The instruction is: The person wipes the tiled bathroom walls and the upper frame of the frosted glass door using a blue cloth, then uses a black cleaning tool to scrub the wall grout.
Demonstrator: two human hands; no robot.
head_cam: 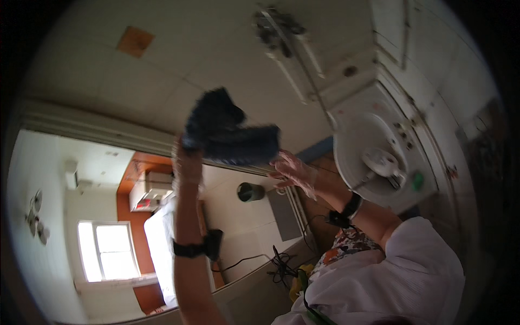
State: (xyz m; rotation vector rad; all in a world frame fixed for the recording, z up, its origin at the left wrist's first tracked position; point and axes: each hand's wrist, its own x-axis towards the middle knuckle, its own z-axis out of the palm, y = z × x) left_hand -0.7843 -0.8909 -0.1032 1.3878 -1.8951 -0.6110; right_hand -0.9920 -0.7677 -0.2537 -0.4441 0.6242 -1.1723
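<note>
My left hand (pixel 189 164), in a thin clear glove, grips one side of a dark blue cloth (pixel 239 142). The fabric is fuzzy, folded and blurred, raised in front of me beside a door frame. Close to the cloth's lower right corner is my right hand (pixel 294 172), also gloved, with its fingers spread. Whether its fingertips touch the fabric cannot be made out. Dark straps with small devices circle both forearms.
A white washbasin (pixel 345 156) on the right holds a white object (pixel 382 162), with something green (pixel 417 180) at its edge. Dark items hang around a wall rail (pixel 280 32). A waste bin (pixel 250 192), grey mat (pixel 284 213) and loose cables (pixel 280 264) lie below. Left, a doorway opens onto a bedroom.
</note>
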